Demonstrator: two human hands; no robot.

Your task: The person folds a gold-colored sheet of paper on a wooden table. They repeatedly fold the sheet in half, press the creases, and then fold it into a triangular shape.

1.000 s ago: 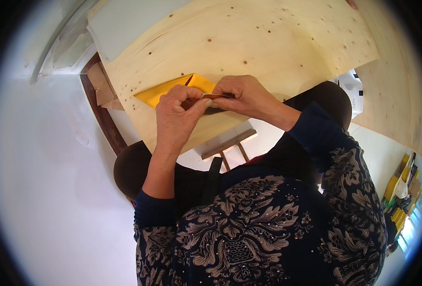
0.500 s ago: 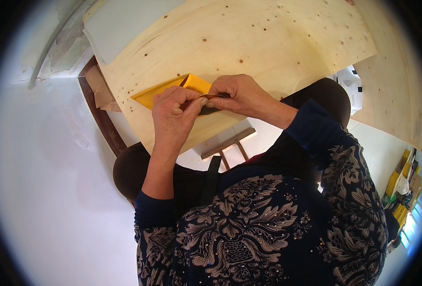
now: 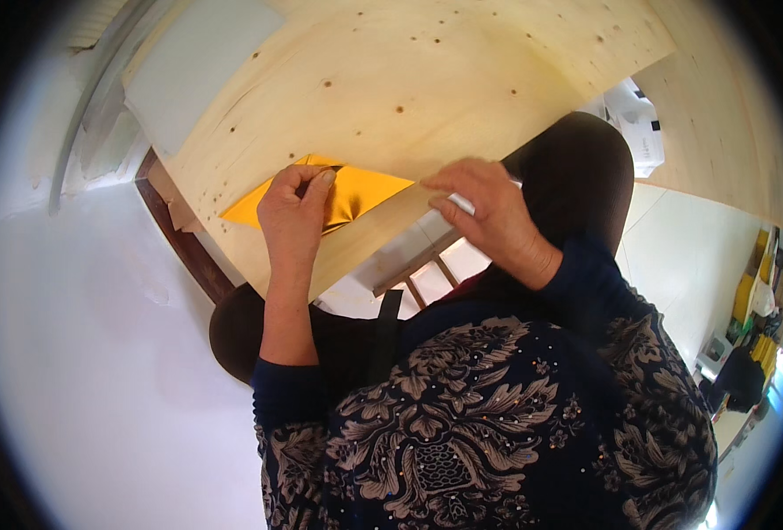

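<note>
A folded piece of shiny golden-yellow paper (image 3: pixel 365 192) lies on the pale wooden board, with pointed ends to the left and right. My left hand (image 3: pixel 292 208) pinches it near the middle, thumb against the bent fingers, where a dark gap shows at the upper fold. Creases fan out at its lower edge. Just beyond the paper's right tip is my right hand (image 3: pixel 493 216), its fingers stretched out and the thumb apart. Nothing shows in it, and whether a fingertip touches the tip I cannot tell.
The knotty wooden board (image 3: pixel 462 115) spreads ahead of me, with a grey-white sheet (image 3: pixel 201 75) at its far left. A white package (image 3: pixel 634 128) sits beyond my right knee. Below the board's near edge is a wooden frame (image 3: pixel 427 272). Assorted items (image 3: pixel 749 300) stand at far right.
My right hand has let go of the paper and moved right, opening. The paper, raised between both hands before, now lies flatter with its right point spread out. The view has shifted slightly.
</note>
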